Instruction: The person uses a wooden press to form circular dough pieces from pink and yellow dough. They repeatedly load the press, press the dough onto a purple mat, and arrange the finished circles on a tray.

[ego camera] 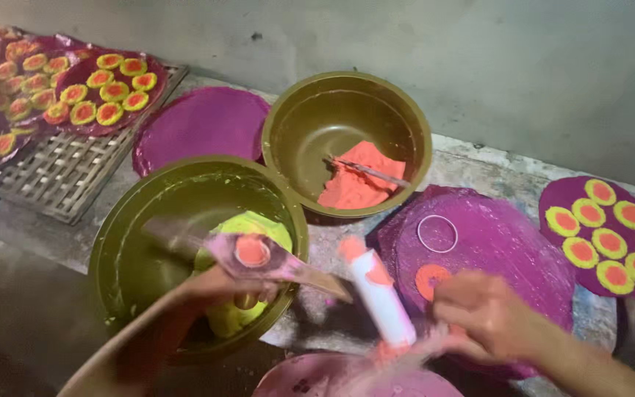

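Here, left hand [222,287] gripping flat spatula [281,261] bearing orange disc [252,251]; right hand [483,312] closed around white tube [382,298], just beside

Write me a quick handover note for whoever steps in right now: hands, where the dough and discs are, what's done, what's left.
Left hand: holds a flat blade with one orange disc on it, over the bowl of yellow-green dough.
Right hand: grips a white tube smeared with orange.
Orange dough lies in the second bowl, with a tool across it.
On the near purple sheet: a ring and one orange ring-shaped piece.
Done: yellow-and-orange pieces fill the right sheet and the sheets on the left rack.
Left: both doughs remain; one purple sheet is bare.
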The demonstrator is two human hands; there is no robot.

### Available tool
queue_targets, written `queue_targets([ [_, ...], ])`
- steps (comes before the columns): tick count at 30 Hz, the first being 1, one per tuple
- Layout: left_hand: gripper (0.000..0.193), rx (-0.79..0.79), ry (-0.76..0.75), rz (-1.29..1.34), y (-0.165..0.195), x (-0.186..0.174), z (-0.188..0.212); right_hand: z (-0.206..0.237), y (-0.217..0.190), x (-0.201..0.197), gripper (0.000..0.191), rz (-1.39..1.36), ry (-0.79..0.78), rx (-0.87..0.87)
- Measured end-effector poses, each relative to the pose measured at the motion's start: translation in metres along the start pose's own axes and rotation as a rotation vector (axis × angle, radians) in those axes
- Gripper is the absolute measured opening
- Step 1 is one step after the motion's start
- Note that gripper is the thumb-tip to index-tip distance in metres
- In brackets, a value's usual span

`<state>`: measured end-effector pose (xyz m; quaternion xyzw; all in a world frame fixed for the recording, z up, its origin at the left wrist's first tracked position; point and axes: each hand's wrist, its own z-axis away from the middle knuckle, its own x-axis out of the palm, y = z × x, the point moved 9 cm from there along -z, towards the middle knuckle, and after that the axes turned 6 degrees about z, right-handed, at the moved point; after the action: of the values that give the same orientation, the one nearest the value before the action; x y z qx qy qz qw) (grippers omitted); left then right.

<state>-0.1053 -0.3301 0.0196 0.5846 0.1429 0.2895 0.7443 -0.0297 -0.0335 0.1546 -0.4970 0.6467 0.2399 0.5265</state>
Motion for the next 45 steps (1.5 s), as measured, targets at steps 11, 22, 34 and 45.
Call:
queue_targets([
  [11,0.026,0.188,0.242,0.439,-0.043,-0.046,-0.111,-0.131,0.098,-0.045,0.042,0.291,0.444,0.213],
  [22,0.025,0.558,0.553,-0.153,0.047,-0.088,-0.108,-0.132,0.144,-0.013,0.024,-0.236,0.534,0.606],
  [34,0.023,0.744,0.823,-0.449,0.111,-0.069,-0.096,-0.13,0.098,0.014,0.019,-0.13,0.746,0.553],
  [45,0.056,0.677,0.863,-0.183,0.092,-0.072,-0.09,-0.131,0.152,-0.028,0.021,-0.026,0.606,0.704],
])
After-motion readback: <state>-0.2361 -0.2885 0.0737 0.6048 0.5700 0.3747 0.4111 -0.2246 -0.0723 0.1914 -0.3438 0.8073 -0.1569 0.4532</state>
